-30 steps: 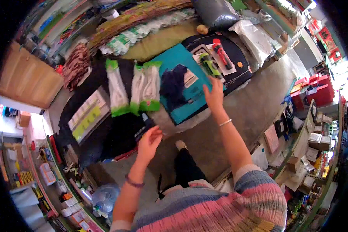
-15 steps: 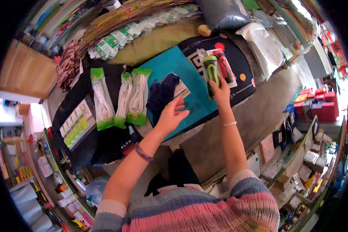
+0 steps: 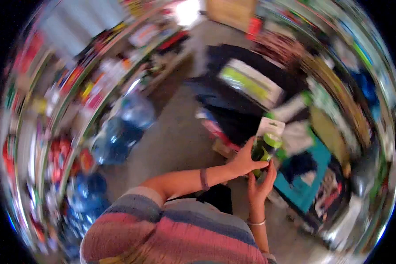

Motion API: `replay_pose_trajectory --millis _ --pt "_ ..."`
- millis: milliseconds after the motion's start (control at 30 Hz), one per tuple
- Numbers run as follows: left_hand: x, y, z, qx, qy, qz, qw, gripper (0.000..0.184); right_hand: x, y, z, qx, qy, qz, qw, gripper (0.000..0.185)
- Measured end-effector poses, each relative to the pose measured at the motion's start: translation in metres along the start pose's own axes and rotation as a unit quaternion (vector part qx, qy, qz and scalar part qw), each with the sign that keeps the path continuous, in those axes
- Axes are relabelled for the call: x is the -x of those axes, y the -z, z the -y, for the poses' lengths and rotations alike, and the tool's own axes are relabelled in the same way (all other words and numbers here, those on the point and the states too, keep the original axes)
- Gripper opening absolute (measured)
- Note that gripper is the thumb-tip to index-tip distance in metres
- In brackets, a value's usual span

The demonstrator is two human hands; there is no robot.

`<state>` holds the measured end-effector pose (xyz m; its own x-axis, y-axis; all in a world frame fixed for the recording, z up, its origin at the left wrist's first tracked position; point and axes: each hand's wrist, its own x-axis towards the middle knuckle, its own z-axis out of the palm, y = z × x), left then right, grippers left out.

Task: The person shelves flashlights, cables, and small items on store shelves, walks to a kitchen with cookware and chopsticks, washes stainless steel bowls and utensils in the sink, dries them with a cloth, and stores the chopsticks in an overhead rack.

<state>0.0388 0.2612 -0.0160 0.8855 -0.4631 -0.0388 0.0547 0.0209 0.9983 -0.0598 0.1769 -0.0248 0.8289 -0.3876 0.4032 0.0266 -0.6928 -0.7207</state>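
Note:
A green and black packaged item (image 3: 272,141) on a pale hang card is held between both hands. My left hand (image 3: 245,159) grips its left side, with the thumb across the front. My right hand (image 3: 263,182) has its fingers around the lower end. Behind it, blurred, lie white bundles in green-ended packets (image 3: 292,108) and a teal sheet (image 3: 323,154) with dark cloth (image 3: 300,165) on it. A flat pack with a lime green pattern (image 3: 251,83) rests on black fabric (image 3: 224,103).
Crowded shelves (image 3: 92,88) run along the left. Large clear blue bottles (image 3: 114,141) stand on the floor beside them. More shelving curves along the right, past a rolled patterned textile (image 3: 334,83). A wooden panel (image 3: 233,13) is at the top.
The view has swung left. My right hand took the green and black item off the pile, and my left hand has come across from above the dark cloth to hold it too.

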Motion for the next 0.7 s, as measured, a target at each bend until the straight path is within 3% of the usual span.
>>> replay_pose_trajectory --millis 67,133,233,267,400,433,700 --pt "0.026 0.080 0.009 0.011 0.023 -0.061 0.998 0.081 0.000 -0.045 0.040 -0.007 0.063 0.096 0.993 0.064" --pt "0.065 0.139 0.018 -0.087 0.010 -0.154 0.984 0.080 0.008 -0.080 0.074 -0.054 0.093 0.189 0.976 0.062" --pt "0.141 0.241 0.004 -0.047 0.121 -0.274 0.953 0.079 0.034 -0.165 0.144 -0.118 0.128 0.298 0.939 0.060" --pt "0.162 0.264 0.018 -0.042 0.013 -0.346 0.937 0.074 0.045 -0.192 0.157 -0.111 0.185 0.306 0.927 0.057" --pt "0.258 0.377 0.056 0.027 0.002 -0.496 0.868 0.072 0.097 -0.300 0.258 -0.167 0.273 0.401 0.859 0.055" --pt "0.277 0.395 0.047 -0.013 0.013 -0.526 0.850 0.073 0.108 -0.317 0.278 -0.187 0.262 0.433 0.842 0.057" --pt "0.341 0.563 0.071 -0.081 0.105 -0.602 0.787 0.071 0.172 -0.478 0.373 -0.186 0.382 0.401 0.812 0.066"
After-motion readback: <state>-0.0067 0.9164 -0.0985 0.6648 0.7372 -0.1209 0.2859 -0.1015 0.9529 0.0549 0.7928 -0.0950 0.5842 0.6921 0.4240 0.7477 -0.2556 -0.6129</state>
